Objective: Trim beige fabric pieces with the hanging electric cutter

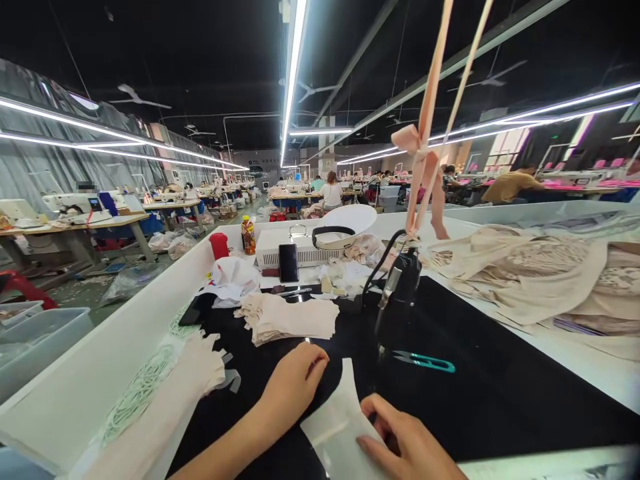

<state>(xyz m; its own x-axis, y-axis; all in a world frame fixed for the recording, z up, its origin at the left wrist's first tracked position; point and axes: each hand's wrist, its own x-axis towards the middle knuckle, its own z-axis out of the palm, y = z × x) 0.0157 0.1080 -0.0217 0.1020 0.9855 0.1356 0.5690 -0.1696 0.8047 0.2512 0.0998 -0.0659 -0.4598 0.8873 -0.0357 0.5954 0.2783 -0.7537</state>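
Down at the near edge of the bench (500,400), both hands are on one pale fabric piece (337,423). It lies on the black mat, squarely between the two hands. The left hand (293,387) sits at its upper left, fingers curled loosely downward, fingertips at the cloth's left edge; whether they actually pinch it, I cannot tell. The right hand (407,440) comes in from the lower right, fingers bent and thumb laid flat across the piece's lower right part, pressing or gripping it there.

The piece is long and narrow. Its long axis runs from the near edge of the bench away from the person, leaning slightly right, and its upper corner points away toward the dark tool (397,300) that stands upright behind it.

Just right of that tool, teal snips (425,361) lie flat, well apart from the right hand. A stack of cream pieces (287,319) rests beyond the left hand. More cream cloth with pale loops (165,393) is spread at the left. A peach ribbon (425,143) hangs from above. Further back stand a phone (289,262), a red cup (219,245) and a bottle (248,235).
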